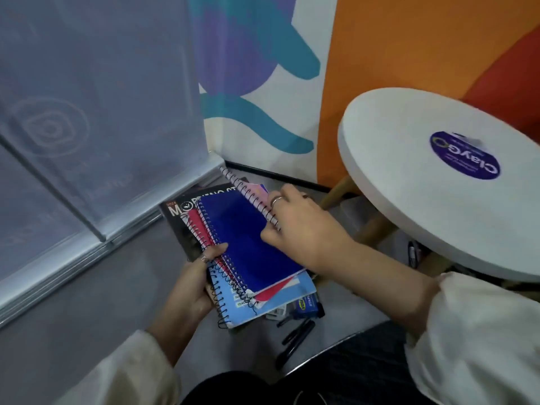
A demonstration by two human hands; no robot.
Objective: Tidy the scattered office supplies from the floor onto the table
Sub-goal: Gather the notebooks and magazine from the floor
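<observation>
The left hand grips a stack of notebooks by its spiral edge, low over the floor. The right hand pinches a pink notebook on top. The round surface stands right, pens below.

Top notebook dark blue; pink-red and light blue beneath; black magazine; white round table, purple sticker.

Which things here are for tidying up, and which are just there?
For the job:
- stack of spiral notebooks, held by left hand and right hand
- black pens on the floor
- round white table

Just there:
- purple round sticker
- colourful painted wall
</observation>
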